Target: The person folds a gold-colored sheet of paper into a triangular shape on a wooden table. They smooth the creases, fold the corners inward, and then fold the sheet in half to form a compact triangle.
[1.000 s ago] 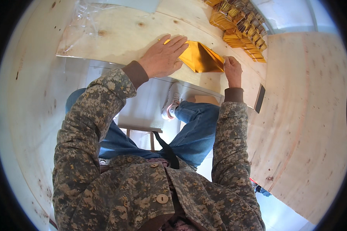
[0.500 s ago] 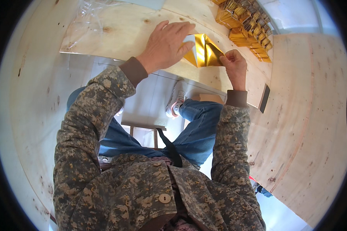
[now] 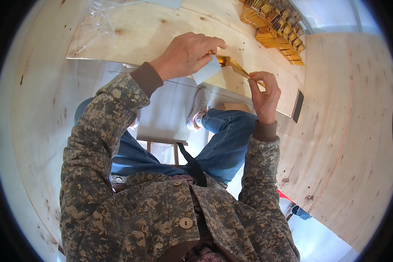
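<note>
I see the left hand [image 3: 185, 54] and right hand [image 3: 265, 94] pinching a gold sheet [image 3: 226, 61], folding seemingly unfinished; bundles [image 3: 277, 37], upper right, look done.

Workshop-like space, knotty plywood worktop [image 3: 236, 26], stacked rows of gold folded pieces [image 3: 278, 32], pale tiled floor [image 3: 163, 107]

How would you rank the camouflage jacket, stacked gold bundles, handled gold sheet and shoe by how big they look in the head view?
1. Camouflage jacket; nearness to the camera helps.
2. Stacked gold bundles.
3. Unsure: gold sheet and shoe look alike; the sheet is seen partly edge-on.
</note>
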Demonstrator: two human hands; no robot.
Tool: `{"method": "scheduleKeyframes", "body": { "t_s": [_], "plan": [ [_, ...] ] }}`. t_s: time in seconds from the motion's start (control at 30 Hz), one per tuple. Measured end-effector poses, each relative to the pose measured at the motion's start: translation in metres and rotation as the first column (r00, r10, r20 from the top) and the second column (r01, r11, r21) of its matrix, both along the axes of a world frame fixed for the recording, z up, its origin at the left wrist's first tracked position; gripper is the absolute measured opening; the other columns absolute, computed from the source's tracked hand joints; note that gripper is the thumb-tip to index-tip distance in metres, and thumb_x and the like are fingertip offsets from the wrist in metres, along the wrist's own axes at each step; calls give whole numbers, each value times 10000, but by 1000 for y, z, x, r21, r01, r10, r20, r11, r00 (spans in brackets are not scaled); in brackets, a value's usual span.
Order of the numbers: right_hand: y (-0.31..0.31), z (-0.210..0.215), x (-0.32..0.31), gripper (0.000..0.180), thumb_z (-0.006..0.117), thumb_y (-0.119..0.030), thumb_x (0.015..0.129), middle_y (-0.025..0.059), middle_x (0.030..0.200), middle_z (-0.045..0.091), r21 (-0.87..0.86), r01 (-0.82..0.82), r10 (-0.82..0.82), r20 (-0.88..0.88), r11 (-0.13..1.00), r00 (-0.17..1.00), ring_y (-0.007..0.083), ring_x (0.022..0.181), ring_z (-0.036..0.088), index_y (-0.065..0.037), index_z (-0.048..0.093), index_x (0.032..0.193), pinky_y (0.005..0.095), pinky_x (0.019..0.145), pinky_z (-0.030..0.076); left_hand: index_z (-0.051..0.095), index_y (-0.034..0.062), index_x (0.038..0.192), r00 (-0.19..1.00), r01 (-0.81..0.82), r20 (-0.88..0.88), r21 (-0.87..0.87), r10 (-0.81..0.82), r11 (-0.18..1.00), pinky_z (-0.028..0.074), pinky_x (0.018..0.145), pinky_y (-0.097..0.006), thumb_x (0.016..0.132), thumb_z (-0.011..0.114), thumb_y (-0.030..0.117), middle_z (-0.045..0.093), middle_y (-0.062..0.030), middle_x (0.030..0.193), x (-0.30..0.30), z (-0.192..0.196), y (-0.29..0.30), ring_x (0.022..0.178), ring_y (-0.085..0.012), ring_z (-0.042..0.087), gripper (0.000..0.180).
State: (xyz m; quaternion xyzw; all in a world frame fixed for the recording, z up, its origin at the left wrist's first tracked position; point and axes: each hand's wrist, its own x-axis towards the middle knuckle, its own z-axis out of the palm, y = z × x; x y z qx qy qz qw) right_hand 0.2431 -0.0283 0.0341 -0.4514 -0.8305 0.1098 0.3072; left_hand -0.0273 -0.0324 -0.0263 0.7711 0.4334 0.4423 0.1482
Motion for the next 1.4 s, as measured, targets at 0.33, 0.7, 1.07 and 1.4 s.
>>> {"method": "scheduleKeyframes", "body": {
  "t_s": [0.33,0.7,1.07,1.4],
  "plan": [
    [-14,-6,6,180,732,30,764,77,889,689,169,-140,100,226,976,969,280,858,648,-66,700,913,377,777,520,660,85,981,971,197,-129,-56,-203,979,503,815,-405,760,799,282,669,-73,910,-1,1,-10,875,-289,634,327],
    [-16,7,-4,142,740,-54,793,72,871,696,62,-188,165,271,980,948,277,823,651,-71,715,932,386,774,491,666,59,1027,939,199,-260,-122,-224,972,496,873,-418,800,761,448,678,-119,1010,-4,-9,-15,957,-307,628,460],
    [25,-14,-12,103,655,-69,868,144,747,687,-427,46,-52,-1,903,999,304,668,665,-12,726,915,362,641,525,660,30,1009,985,91,-114,-290,-129,953,544,738,-392,929,662,221,682,-130,949,1,-9,-4,829,-303,658,207],
    [31,-46,-15,111,636,-13,889,143,908,683,-158,72,-53,122,985,991,242,768,683,-1,685,988,329,714,549,595,45,1182,998,-48,-60,-344,28,938,564,812,-344,926,635,77,703,-144,994,13,-12,-6,896,-291,700,262]
  ]
}}
